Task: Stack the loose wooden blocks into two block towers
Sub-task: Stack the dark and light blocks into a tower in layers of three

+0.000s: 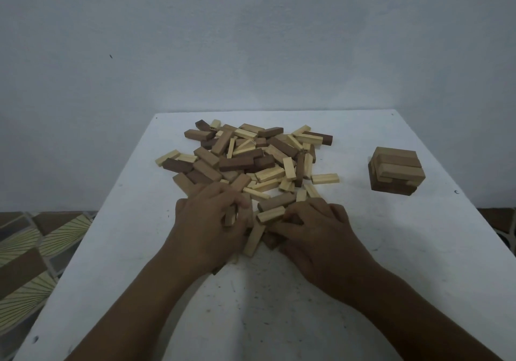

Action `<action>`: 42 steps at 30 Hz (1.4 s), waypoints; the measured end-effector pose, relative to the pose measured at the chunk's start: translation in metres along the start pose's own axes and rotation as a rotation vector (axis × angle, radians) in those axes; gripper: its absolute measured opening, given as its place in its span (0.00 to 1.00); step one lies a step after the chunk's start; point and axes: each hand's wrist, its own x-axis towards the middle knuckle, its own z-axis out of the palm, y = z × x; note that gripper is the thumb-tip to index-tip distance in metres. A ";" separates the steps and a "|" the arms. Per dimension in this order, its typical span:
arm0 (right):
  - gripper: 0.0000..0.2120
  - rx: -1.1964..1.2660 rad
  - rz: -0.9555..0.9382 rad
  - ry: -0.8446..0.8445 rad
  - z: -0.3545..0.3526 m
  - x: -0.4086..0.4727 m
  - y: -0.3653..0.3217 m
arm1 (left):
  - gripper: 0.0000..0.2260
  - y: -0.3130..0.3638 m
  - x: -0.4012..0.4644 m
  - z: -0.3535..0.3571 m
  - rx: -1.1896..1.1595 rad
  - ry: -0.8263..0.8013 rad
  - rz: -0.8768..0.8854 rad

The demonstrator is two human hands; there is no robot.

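A pile of loose wooden blocks (251, 156), pale and brown mixed, covers the middle of the white table (391, 249). A short brown block tower (396, 170), a few layers high, stands at the right. My left hand (206, 226) sits at the pile's near edge with fingers curled round a brown block (230, 216). Beside it my right hand (315, 232) curls its fingers onto blocks at the pile's front, touching a pale block (269, 215). A long pale block (254, 239) lies between the two hands.
A plain pale wall rises behind the table's far edge. Patterned floor tiles (30, 254) show past the left edge, and a strip of floor past the right edge. Bare tabletop lies in front of my hands and between the pile and the tower.
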 end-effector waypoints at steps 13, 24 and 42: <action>0.06 0.553 0.130 0.211 -0.010 0.023 0.015 | 0.10 0.001 -0.010 0.019 0.024 0.013 0.086; 0.11 0.056 0.095 -0.024 -0.022 0.051 0.028 | 0.12 0.014 -0.002 0.030 -0.018 0.151 0.169; 0.11 0.165 0.344 0.178 -0.048 -0.009 0.072 | 0.04 0.051 0.011 0.029 0.054 0.039 0.259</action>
